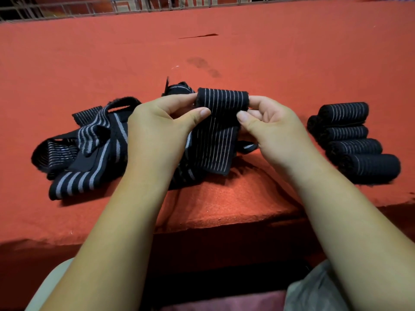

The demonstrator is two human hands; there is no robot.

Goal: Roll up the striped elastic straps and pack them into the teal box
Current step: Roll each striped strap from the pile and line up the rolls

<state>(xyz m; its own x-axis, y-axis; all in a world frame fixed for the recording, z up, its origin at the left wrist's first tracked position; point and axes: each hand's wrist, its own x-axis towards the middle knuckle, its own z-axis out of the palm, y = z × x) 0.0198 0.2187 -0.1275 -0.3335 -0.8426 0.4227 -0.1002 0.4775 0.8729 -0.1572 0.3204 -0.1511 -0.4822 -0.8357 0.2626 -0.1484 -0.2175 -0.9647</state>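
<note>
1. At the table (247, 52) centre, the left hand (161, 122) and right hand (271, 129) each pinch an end of a half-rolled strap (222, 102), its tail hanging toward six o'clock.
2. At nine o'clock, loose straps (89, 149) lie heaped.
3. At three o'clock, rolled straps (352, 140) lie together.

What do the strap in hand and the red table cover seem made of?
Strap: likely knitted elastic fabric, matte black with thin pale stripes; ribbed surface, fuzzy edges. Table cover: probably felt or fleece, matte; visibly fuzzy nap.

No text, label, brand or number can be read; the striped strap (222, 101) seems to carry only plain lines.
</note>
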